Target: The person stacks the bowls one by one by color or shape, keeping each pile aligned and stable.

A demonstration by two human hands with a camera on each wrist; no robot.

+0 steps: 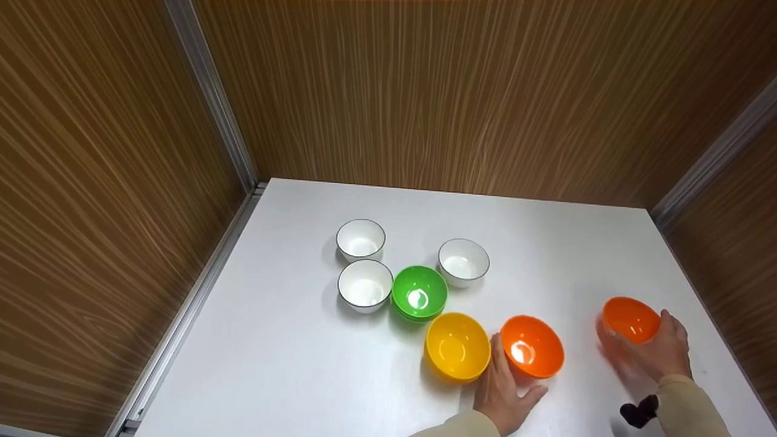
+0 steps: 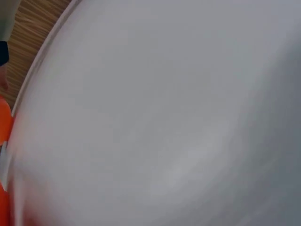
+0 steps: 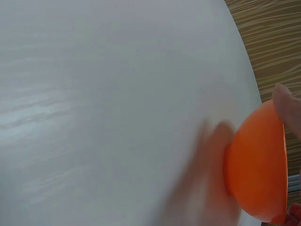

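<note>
At the right of the head view, my right hand [image 1: 658, 349] grips an orange bowl [image 1: 631, 320] by its rim, thumb at the near side and fingers at the far right. The right wrist view shows that bowl [image 3: 258, 165] tilted, its shadow on the table beside it. My left hand [image 1: 504, 388] has its fingers straight between a yellow bowl [image 1: 458, 348] and a second orange bowl [image 1: 532, 347], thumb spread wide. Its fingertips are right at the second orange bowl's left rim. In the left wrist view, orange shows only at the left edge.
Stacked green bowls [image 1: 419, 293] stand behind the yellow one. Around them are three white dark-rimmed bowls: one at the back left [image 1: 360, 240], one at the left [image 1: 365, 285], one behind right [image 1: 464, 262]. Wood-grain panels [image 1: 425, 97] enclose the white table [image 1: 273, 340].
</note>
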